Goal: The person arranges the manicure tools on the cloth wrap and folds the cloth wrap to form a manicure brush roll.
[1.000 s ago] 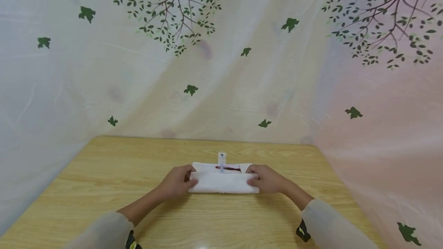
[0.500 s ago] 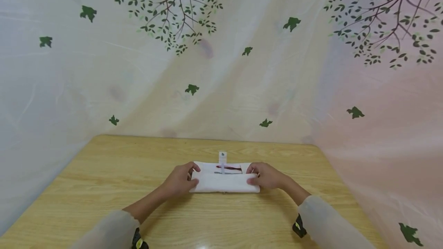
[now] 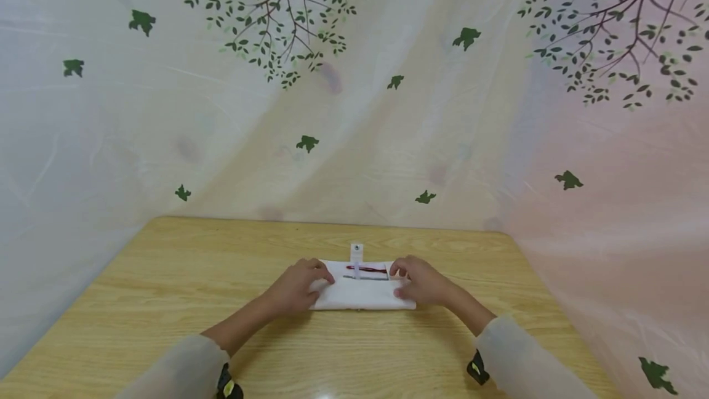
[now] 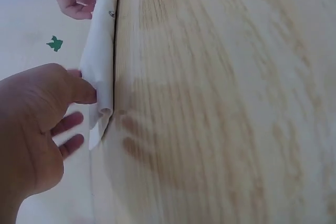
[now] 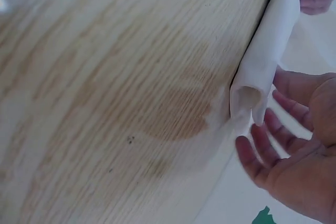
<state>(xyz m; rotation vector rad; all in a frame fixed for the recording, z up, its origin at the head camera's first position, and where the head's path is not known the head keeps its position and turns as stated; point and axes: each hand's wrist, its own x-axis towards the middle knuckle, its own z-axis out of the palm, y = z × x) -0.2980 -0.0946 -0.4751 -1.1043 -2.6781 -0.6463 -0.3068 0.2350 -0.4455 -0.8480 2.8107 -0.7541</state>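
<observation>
A white folded tool pouch point(image 3: 362, 295) lies on the wooden table, its near part rolled over in both wrist views. A strap with a metal snap point(image 3: 357, 249) sticks up from its far edge. Inside the fold show a thin red stick-like tool point(image 3: 367, 269) and a thin grey one point(image 3: 365, 278). My left hand point(image 3: 297, 286) is at the pouch's left end, thumb resting on the rolled part and fingers reaching over the top. My right hand point(image 3: 423, 282) is at the right end, thumb at the roll and fingers loosely spread.
The pouch lies on a wood-grain table point(image 3: 221, 251), with bare tabletop around it. A pale curtain point(image 3: 249, 109) printed with leaves and branches hangs behind the table and along its sides.
My left hand has slid right over the pouch's left end. My right fingers have lifted a little. The grey tool, hidden one second ago, now shows as the near fold sits lower.
</observation>
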